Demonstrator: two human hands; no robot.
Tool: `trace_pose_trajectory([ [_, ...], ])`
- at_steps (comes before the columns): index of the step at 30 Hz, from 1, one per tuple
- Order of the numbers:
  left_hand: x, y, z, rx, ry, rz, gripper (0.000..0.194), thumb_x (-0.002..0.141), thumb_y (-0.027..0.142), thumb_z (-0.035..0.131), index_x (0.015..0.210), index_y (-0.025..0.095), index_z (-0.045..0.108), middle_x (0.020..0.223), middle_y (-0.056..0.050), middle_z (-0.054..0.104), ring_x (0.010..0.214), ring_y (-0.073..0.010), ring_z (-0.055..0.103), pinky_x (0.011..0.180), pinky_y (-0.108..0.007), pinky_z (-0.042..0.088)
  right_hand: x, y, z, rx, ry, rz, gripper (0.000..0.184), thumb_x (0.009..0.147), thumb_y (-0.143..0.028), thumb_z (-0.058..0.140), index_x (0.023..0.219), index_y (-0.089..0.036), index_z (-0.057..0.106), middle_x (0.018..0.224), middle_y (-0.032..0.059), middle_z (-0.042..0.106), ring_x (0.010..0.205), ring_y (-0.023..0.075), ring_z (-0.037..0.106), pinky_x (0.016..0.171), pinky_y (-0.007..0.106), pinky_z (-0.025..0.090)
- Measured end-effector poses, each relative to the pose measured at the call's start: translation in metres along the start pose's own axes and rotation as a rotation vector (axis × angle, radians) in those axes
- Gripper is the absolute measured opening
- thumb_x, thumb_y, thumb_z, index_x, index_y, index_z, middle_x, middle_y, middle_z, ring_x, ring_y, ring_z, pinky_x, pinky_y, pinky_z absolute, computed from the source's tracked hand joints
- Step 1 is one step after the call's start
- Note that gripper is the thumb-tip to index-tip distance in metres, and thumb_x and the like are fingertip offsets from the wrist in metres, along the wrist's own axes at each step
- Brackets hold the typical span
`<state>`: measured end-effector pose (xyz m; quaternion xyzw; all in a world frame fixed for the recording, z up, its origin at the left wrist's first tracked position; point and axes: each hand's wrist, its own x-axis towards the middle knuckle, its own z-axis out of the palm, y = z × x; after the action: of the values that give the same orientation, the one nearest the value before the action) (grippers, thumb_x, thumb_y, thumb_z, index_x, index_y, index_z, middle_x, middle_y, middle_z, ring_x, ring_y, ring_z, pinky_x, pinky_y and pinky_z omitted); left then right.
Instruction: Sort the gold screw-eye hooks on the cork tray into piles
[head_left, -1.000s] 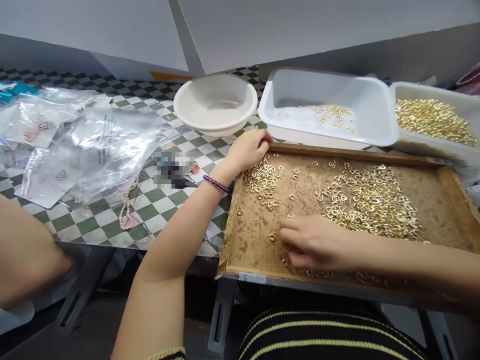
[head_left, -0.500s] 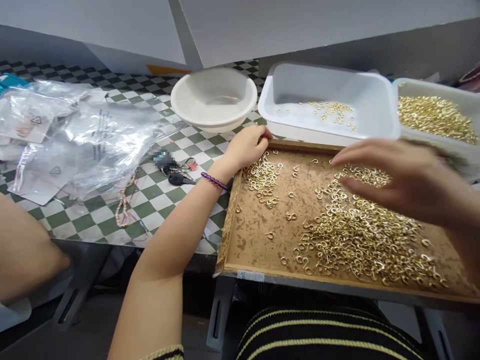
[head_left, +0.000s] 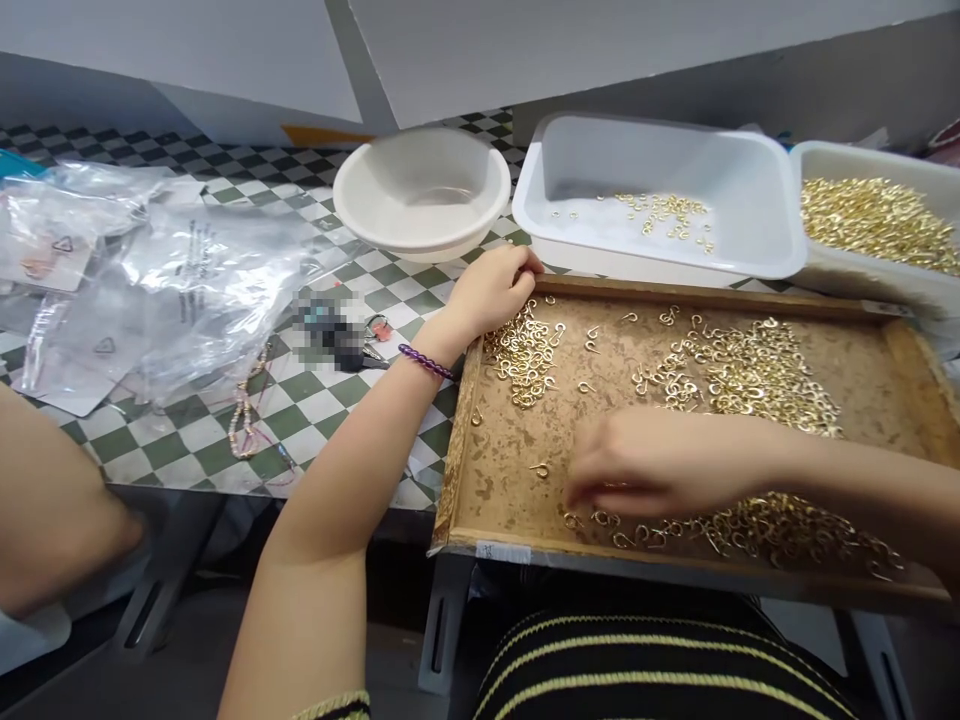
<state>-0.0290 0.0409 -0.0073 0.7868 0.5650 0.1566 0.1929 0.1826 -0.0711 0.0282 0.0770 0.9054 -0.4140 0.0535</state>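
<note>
A shallow wooden tray (head_left: 501, 500) lies in front of me, strewn with small gold open hooks (head_left: 772, 375). My left hand (head_left: 496, 285) is at the tray's far left corner, its fingers curled over the rim beside a smaller heap of hooks (head_left: 529, 375). Down inside the tray, my right hand (head_left: 630, 465) is bent over the left side of the larger heap. Its fingers are drawn together, partly blurred, and what they hold, if anything, is hidden. A single loose hook (head_left: 540, 470) lies just left of that hand.
Behind the tray stand a round white bowl (head_left: 420, 240), a white bin (head_left: 660, 255) with some gold pieces, and another bin (head_left: 832, 255) full of gold pieces. Clear plastic bags (head_left: 210, 270), keys (head_left: 367, 355) and a beaded string (head_left: 241, 420) lie left on the checkered cloth.
My right hand has come down and leftward from above the heap to the tray's surface, its fingers closing. My left hand stays at the corner.
</note>
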Motion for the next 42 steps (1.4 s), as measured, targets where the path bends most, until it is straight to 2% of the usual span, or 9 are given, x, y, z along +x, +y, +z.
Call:
trace_pose_trajectory([
  [4, 0.000, 0.000, 0.000, 0.008, -0.004, 0.005, 0.036, 0.095, 0.014, 0.042, 0.116, 0.015, 0.071, 0.123, -0.010, 0.071, 0.120, -0.0231, 0.063, 0.115, -0.038, 0.053, 0.011, -0.011, 0.004, 0.201, -0.231, 0.051, 0.022, 0.099, -0.011, 0.053, 0.108, -0.014, 0.073, 0.099, 0.0035, 0.071, 0.084, 0.0094, 0.059, 0.079, 0.025, 0.048],
  [9, 0.000, -0.001, 0.001, 0.003, 0.008, 0.003, 0.036, 0.095, 0.015, 0.041, 0.116, 0.017, 0.071, 0.123, -0.009, 0.072, 0.119, -0.0218, 0.063, 0.115, -0.037, 0.052, 0.017, 0.013, 0.004, -0.139, 0.375, 0.151, 0.032, 0.102, -0.020, 0.045, 0.123, -0.011, 0.068, 0.125, 0.0135, 0.067, 0.112, 0.0213, 0.059, 0.098, 0.040, 0.050],
  [12, 0.000, -0.001, 0.001, -0.003, 0.009, 0.004, 0.035, 0.095, 0.016, 0.042, 0.115, 0.017, 0.071, 0.122, -0.009, 0.072, 0.119, -0.0215, 0.064, 0.115, -0.036, 0.053, 0.014, 0.022, 0.000, -0.133, 0.504, 0.077, 0.033, 0.104, -0.023, 0.043, 0.125, -0.012, 0.066, 0.127, 0.0118, 0.066, 0.115, 0.0193, 0.060, 0.101, 0.038, 0.049],
  [19, 0.000, -0.001, 0.001, 0.002, 0.012, 0.003, 0.035, 0.095, 0.016, 0.042, 0.114, 0.018, 0.071, 0.123, -0.008, 0.072, 0.120, -0.0211, 0.063, 0.117, -0.036, 0.052, 0.011, 0.011, -0.016, 0.358, 0.261, 0.115, 0.035, 0.104, -0.036, 0.050, 0.125, -0.014, 0.069, 0.118, 0.0059, 0.071, 0.103, 0.0114, 0.066, 0.087, 0.027, 0.051],
  [24, 0.000, -0.001, 0.000, 0.005, 0.012, 0.009, 0.035, 0.095, 0.016, 0.041, 0.113, 0.018, 0.071, 0.121, -0.008, 0.072, 0.119, -0.0206, 0.064, 0.117, -0.037, 0.053, -0.010, 0.015, -0.051, 0.295, 0.322, 0.219, 0.036, 0.101, -0.045, 0.054, 0.115, -0.017, 0.072, 0.111, 0.0053, 0.072, 0.097, 0.0116, 0.065, 0.082, 0.026, 0.051],
  [30, 0.000, -0.002, 0.001, -0.004, 0.010, -0.001, 0.036, 0.093, 0.016, 0.042, 0.114, 0.019, 0.071, 0.122, -0.008, 0.072, 0.120, -0.0213, 0.064, 0.117, -0.037, 0.054, -0.028, 0.011, -0.055, 0.424, -0.242, 0.232, 0.042, 0.106, -0.046, 0.049, 0.108, -0.014, 0.075, 0.098, 0.0051, 0.072, 0.088, 0.0107, 0.064, 0.080, 0.024, 0.049],
  [35, 0.000, -0.003, 0.001, -0.022, 0.026, 0.014, 0.035, 0.093, 0.017, 0.043, 0.112, 0.020, 0.072, 0.120, -0.007, 0.072, 0.117, -0.0204, 0.064, 0.117, -0.036, 0.054, -0.006, 0.006, -0.031, 0.322, -0.431, 0.226, 0.029, 0.106, -0.025, 0.051, 0.089, -0.012, 0.071, 0.079, 0.0009, 0.065, 0.069, 0.0071, 0.052, 0.069, 0.023, 0.041],
  [38, 0.000, -0.004, 0.001, -0.025, 0.030, 0.020, 0.034, 0.093, 0.018, 0.043, 0.111, 0.021, 0.072, 0.119, -0.006, 0.072, 0.117, -0.0199, 0.064, 0.117, -0.035, 0.054, 0.012, 0.010, -0.029, 0.272, -0.392, 0.217, 0.027, 0.105, -0.021, 0.053, 0.087, -0.010, 0.070, 0.076, -0.0004, 0.064, 0.062, 0.0054, 0.046, 0.065, 0.023, 0.037],
  [42, -0.001, -0.003, 0.000, -0.013, 0.024, 0.013, 0.033, 0.094, 0.018, 0.043, 0.111, 0.022, 0.071, 0.121, -0.006, 0.072, 0.118, -0.0194, 0.064, 0.117, -0.034, 0.053, 0.032, 0.020, -0.036, 0.202, -0.045, 0.235, 0.024, 0.105, -0.022, 0.051, 0.104, -0.010, 0.073, 0.089, 0.0025, 0.070, 0.072, 0.0065, 0.054, 0.073, 0.024, 0.040],
])
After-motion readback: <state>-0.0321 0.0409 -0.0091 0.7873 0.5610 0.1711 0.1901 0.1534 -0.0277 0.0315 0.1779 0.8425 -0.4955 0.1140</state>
